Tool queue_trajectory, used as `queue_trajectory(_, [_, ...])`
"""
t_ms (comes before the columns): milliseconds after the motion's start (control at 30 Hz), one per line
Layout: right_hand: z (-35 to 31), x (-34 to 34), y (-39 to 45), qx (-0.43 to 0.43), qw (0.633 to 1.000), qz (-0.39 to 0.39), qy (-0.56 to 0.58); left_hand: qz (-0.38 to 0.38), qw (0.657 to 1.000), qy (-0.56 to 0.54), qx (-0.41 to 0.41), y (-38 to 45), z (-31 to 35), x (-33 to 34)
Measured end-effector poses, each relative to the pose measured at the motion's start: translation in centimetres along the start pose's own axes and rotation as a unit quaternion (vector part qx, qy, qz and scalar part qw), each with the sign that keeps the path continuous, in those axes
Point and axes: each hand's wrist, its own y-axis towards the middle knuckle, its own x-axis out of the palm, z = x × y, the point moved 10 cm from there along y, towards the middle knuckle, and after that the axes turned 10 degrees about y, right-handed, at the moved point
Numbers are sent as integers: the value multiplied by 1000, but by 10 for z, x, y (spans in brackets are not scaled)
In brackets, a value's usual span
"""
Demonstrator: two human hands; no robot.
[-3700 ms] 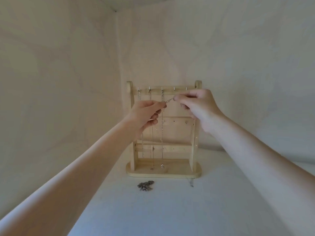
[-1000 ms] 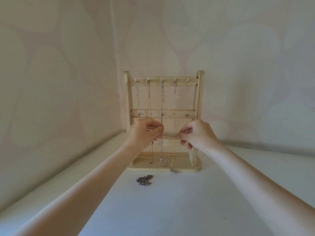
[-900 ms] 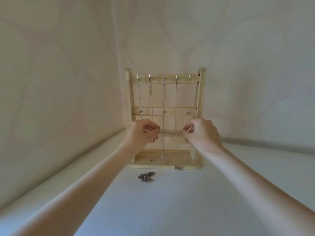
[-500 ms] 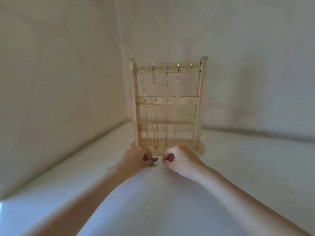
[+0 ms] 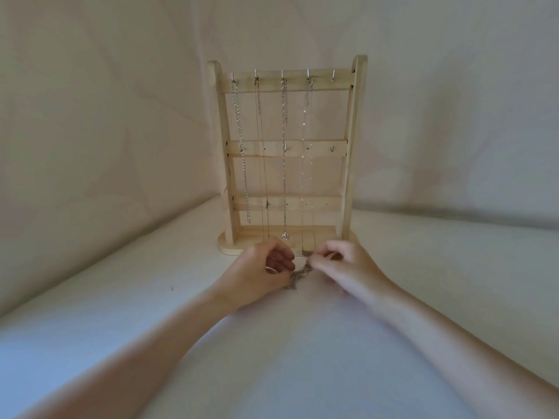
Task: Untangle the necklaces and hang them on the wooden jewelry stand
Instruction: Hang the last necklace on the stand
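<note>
The wooden jewelry stand (image 5: 353,140) stands upright against the wall corner. Several silver necklaces hang from its top hooks, among them a thick chain (image 5: 240,152) at the left and one with a pendant (image 5: 285,236). The rightmost top hook (image 5: 332,75) is bare. A tangled silver necklace (image 5: 298,276) lies on the white surface just in front of the stand's base. My left hand (image 5: 260,272) and my right hand (image 5: 344,264) pinch this tangle from either side with curled fingers.
The white table surface (image 5: 302,352) spreads out in front of the stand. Pale walls close in behind and at the left. A small dark speck (image 5: 172,288) sits on the surface at the left.
Both hands came down from the stand's lower rail to the tangled necklace on the surface and took hold of it. A fourth necklace now hangs on the stand.
</note>
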Motion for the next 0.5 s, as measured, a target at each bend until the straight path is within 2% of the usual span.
queue_trajectory(67, [6,0,1,54,993,-23,102,0,1000,-30,-10,-1,-2,0])
queue_trajectory(133, [4,4,1,58,985,-45,159,-7,998,-56,-15,-2,-1,2])
queue_trajectory(233, [0,11,-2,38,984,-71,159,-23,996,-89,-4,-4,7,6])
queue_trajectory(333, [-6,11,-4,17,981,-74,178,-23,993,-111,-26,-6,5,6])
queue_trajectory(500, [-9,1,-9,-9,988,-20,156,2,990,-123,-70,-12,0,2])
